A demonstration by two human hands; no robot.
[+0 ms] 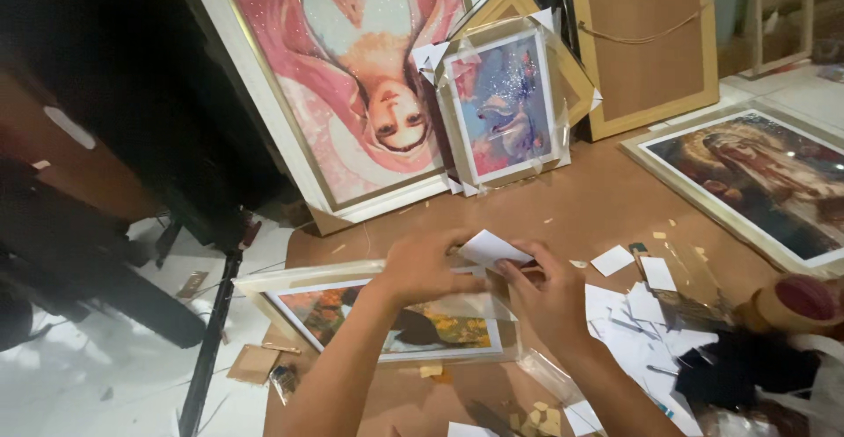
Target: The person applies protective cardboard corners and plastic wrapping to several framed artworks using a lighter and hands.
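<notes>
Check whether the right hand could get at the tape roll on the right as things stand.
Probably yes: the tape roll lies open beyond the paper scraps, but the right hand is pinching a white paper piece.

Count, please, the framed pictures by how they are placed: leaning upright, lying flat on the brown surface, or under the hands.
Leaning upright, picture side showing: 2, the large pink portrait and the small blue picture.
Leaning upright, back showing: 1, the brown-backed frame.
Lying flat: 1, the dark picture.
Under the left hand and right hand: 1, the orange picture.
Total: 5.
</notes>
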